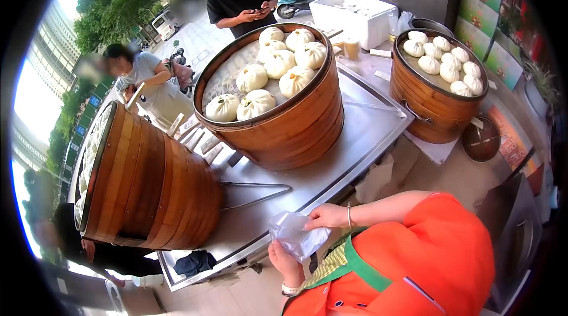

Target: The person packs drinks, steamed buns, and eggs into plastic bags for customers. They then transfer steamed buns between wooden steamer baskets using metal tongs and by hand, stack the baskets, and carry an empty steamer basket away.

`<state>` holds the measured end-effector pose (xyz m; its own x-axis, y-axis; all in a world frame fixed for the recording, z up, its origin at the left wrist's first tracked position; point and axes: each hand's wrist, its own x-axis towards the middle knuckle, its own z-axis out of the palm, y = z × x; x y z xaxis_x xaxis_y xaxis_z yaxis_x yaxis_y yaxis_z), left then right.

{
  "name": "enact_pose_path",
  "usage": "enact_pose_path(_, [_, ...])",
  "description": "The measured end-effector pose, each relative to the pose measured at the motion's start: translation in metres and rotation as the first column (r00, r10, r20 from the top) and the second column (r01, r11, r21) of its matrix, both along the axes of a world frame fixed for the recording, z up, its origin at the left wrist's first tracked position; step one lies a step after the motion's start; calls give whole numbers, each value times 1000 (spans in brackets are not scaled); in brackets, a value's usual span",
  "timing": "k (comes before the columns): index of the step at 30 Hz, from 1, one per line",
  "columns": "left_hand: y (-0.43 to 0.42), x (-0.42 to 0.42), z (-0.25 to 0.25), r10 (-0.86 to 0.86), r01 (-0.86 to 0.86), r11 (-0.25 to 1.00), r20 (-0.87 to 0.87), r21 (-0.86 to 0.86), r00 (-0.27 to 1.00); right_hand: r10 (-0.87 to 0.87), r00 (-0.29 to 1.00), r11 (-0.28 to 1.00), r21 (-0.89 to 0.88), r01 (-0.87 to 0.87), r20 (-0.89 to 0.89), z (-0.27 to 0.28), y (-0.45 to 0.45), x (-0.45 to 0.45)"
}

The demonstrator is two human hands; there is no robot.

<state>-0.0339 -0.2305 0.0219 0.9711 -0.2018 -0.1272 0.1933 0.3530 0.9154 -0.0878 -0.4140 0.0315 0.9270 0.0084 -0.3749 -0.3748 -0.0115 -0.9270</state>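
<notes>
A thin clear plastic bag (294,234) is between my hands, at the table's front edge. My left hand (286,261), with a watch at its wrist, grips the bag's lower side. My right hand (329,216), a bracelet on its wrist, has its fingers closed on the upper side. Metal tongs (257,185) lie on the table, just beyond the bag. The large middle bamboo steamer (284,133) holds several steamed buns (279,63). Another bamboo steamer (151,180) stands to the left, also with buns along its top.
A third steamer (429,100) with smaller buns stands at the right. Behind it are a white foam box (355,17) and a cup of drink (352,49). A dark cloth (194,263) lies on the metal table (361,149). Two people (244,0) stand beyond the table.
</notes>
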Motion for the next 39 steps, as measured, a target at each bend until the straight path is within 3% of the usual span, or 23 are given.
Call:
enact_pose_path(1, [-7,2,-5,-124,122,990,27,66,992,-21,1000,1000,2,21,-4,-7,-9,-9])
enact_pose_path(3, [-33,1,3,-180,183,981,-47,67,982,-283,954,909,291,300,-101,-22,-24,-27])
enact_pose_path(5, [-47,1,0,-436,452,836,-124,312,892,-409,909,850,332,410,-75,-29,-36,-48])
enact_pose_path(6, [-55,2,-4,-428,447,840,-131,308,894,-535,843,774,374,511,-45,-31,-42,-58])
enact_pose_path(10, [-95,1,-4,-683,662,631,-115,406,721,-615,788,761,277,587,20,-7,-61,-101])
enact_pose_path(12, [-105,6,-13,-790,703,510,-53,496,611,-721,669,523,494,695,-179,-3,-68,-114])
enact_pose_path(13, [-109,4,-5,-792,707,507,-57,492,608,-724,665,520,490,700,-183,-3,-70,-114])
enact_pose_path(15, [-120,1,20,-860,570,405,87,715,502,-752,648,557,405,725,-124,-6,-71,-116])
enact_pose_path(16, [-124,4,4,-861,401,477,323,782,394,-715,686,592,403,698,-137,-13,-74,-114])
enact_pose_path(17, [-129,8,14,-871,340,484,408,807,273,-647,754,706,286,648,-112,2,-74,-109])
enact_pose_path(19, [-143,2,50,-825,420,560,525,714,207,-371,901,903,-140,406,224,29,-77,-94])
enact_pose_path(21, [-149,12,58,-854,462,454,520,762,-20,-214,922,945,-171,279,324,47,-77,-80])
enact_pose_path(22, [-147,21,38,-898,722,412,383,555,218,-204,934,963,-111,246,294,58,-77,-79])
enact_pose_path(23, [-149,22,43,-883,812,462,273,356,382,-183,945,978,-47,203,271,63,-78,-78])
enact_pose_path(25, [-146,32,44,-873,874,485,64,-1,484,-275,930,961,32,275,242,56,-82,-79])
enact_pose_path(29, [-170,33,49,-815,797,574,32,187,579,-375,921,906,251,340,107,54,-89,-90])
enact_pose_path(31, [-184,20,64,-678,642,728,113,240,726,-378,914,911,236,338,147,51,-96,-94])
enact_pose_path(32, [-191,11,70,-483,413,876,431,250,762,-473,868,861,289,419,150,44,-99,-96])
enact_pose_path(33, [-189,13,70,-480,411,877,432,249,764,-567,811,798,342,496,148,40,-102,-98])
enact_pose_path(35, [-181,16,81,-472,288,876,810,386,350,-603,782,770,370,520,157,46,-105,-100])
enact_pose_path(37, [-182,8,95,-773,515,590,619,622,137,-648,752,742,327,585,126,38,-106,-92])
enact_pose_path(38, [-185,2,95,-833,547,520,531,656,155,-716,689,673,375,637,115,44,-103,-85])
enact_pose_path(39, [-188,0,95,-881,577,454,440,679,175,-681,702,727,302,616,207,55,-106,-83])
